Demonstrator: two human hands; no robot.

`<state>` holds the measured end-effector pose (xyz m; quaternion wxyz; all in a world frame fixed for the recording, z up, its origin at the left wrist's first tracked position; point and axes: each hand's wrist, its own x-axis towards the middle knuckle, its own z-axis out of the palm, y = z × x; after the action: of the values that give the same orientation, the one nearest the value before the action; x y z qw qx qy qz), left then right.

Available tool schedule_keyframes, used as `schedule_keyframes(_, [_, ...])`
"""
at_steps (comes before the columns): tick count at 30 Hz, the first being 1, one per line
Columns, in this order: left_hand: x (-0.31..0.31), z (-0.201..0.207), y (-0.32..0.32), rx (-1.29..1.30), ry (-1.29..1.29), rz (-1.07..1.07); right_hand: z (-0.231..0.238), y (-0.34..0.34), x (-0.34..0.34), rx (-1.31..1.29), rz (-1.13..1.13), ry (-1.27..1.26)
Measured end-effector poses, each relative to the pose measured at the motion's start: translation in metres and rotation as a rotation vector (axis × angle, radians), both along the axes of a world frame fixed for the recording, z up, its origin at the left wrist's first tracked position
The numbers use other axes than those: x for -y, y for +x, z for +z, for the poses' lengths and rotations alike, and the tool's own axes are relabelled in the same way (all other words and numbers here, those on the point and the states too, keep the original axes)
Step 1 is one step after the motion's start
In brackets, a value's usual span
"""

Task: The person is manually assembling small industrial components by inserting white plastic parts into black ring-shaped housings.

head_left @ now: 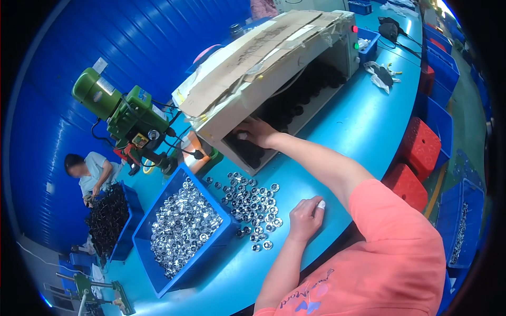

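Note:
My right hand (pixel 255 132) reaches into the near end of a long, light-coloured box (pixel 226 124) with an open front. Its fingers curl among dark round parts (pixel 287 113); a white cover shows on one digit, and the shadow hides what it grips. Closed like a fist, my left hand (pixel 307 218) rests on the blue-green table (pixel 329 150). A white cover sits on its thumb, and whatever the fingers hold is hidden. Just left of that hand lie many loose shiny metal rings (pixel 253 203). Beside them stands a blue bin (pixel 158 282) filled with similar shiny metal parts (pixel 182 231).
A green drill-press-like machine (pixel 118 108) stands beyond the bin. At far left a person (pixel 95 174) works at a blue bin of black parts (pixel 108 218). Red stools (pixel 419 147) line the table's right edge. A glove (pixel 382 76) lies past the box.

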<state>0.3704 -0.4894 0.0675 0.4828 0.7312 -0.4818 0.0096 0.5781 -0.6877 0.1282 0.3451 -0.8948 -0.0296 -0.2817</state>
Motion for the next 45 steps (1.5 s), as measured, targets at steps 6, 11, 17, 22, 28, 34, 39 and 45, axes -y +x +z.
schedule_keyframes(6, [-0.002,0.0,0.004,-0.113,-0.053,-0.019,-0.005,-0.032,-0.001,0.198,-0.032,-0.06])
schedule_keyframes(11, [-0.016,-0.011,0.011,-0.284,-0.252,0.146,-0.012,-0.091,-0.032,-0.303,0.3,0.884])
schedule_keyframes(17, [-0.037,0.022,0.034,-0.606,-0.478,0.43,-0.03,-0.135,-0.081,-0.591,0.509,1.308])
schedule_keyframes(22, [-0.052,0.025,0.042,-0.621,-0.467,0.473,-0.04,-0.144,-0.1,-0.59,0.543,1.493])
schedule_keyframes(28, [-0.061,0.012,0.049,-0.586,-0.486,0.48,-0.054,-0.155,-0.108,-0.554,0.617,1.524])
schedule_keyframes(34, [-0.058,0.012,0.051,-0.527,-0.42,0.494,-0.058,-0.155,-0.102,-0.52,0.632,1.503])
schedule_keyframes(39, [-0.06,0.011,0.053,-0.521,-0.389,0.505,-0.057,-0.152,-0.1,-0.563,0.609,1.468])
schedule_keyframes(45, [-0.062,0.011,0.06,-0.367,-0.283,0.496,-0.07,-0.15,-0.098,-0.533,0.568,1.318])
